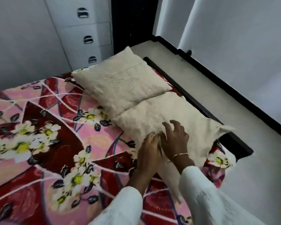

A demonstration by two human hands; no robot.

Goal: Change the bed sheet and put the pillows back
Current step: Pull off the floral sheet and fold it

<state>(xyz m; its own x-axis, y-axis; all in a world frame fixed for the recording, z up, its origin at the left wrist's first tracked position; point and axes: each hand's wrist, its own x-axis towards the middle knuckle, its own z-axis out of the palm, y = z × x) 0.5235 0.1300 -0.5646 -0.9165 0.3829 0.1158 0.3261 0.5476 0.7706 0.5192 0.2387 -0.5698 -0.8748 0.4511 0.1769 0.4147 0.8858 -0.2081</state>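
Observation:
A red and pink floral bed sheet [44,127] covers the bed. Two cream pillows lie along the bed's right edge. The far pillow [120,82] overlaps the top of the near pillow [188,120]. Both my hands are on the near pillow's lower left part. My left hand [148,153] lies flat on the cloth with its fingers pointing up. My right hand [175,135], with a thin gold bracelet at the wrist, hovers over or touches the pillow with spread, slightly bent fingers. Neither hand grips anything.
A dark bed frame [201,109] runs along the right side, with pale floor [234,103] beyond it. A white drawer unit [88,38] with metal handles stands behind the bed. A dark gap [133,21] and white walls lie at the back.

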